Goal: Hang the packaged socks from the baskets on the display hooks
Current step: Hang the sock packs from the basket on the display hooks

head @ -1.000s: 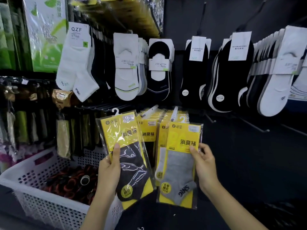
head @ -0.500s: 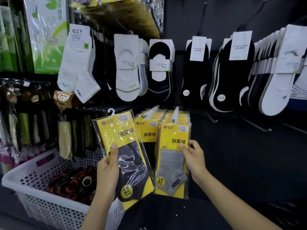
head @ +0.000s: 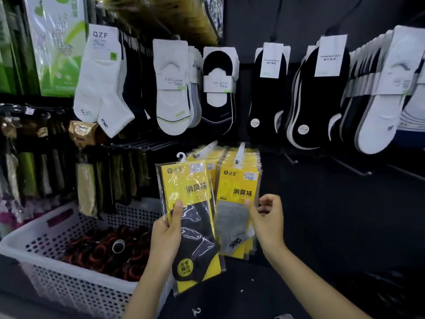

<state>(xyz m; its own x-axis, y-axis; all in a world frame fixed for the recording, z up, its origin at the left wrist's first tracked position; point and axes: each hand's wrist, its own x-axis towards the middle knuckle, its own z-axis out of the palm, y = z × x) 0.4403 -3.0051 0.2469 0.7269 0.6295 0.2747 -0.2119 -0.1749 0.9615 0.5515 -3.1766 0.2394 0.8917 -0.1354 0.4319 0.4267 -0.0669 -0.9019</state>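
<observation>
Head view: the work is well advanced on the lower rail. Two display hooks carry rows of yellow sock packs. On the right hook point(head: 239, 151) the grey-sock pack point(head: 235, 212) hangs at the front of its row. The left hook point(head: 208, 148) also holds a row point(head: 212, 166). One item is outstanding: the black-sock pack point(head: 195, 229) is not on any hook. It is held tilted, just left of and in front of the hung rows, with its white hanger tab point(head: 181, 156) free in the air. Judging by position, it belongs on the left hook. How many further packs remain cannot be judged. The white basket point(head: 30, 247) at lower left shows only dark red-and-black items, and what they are cannot be told.

Left hand point(head: 165, 240): it grips the black-sock pack by its left edge, thumb flat on the front film, the fingers hidden behind the pack.

Right hand point(head: 270, 223): the thumb tip touches the front of the grey-sock pack near its right edge. The fingers point(head: 268, 202) are loosely curled beside that edge and close on nothing visible. The hook appears to carry the pack, not the hand.
</observation>
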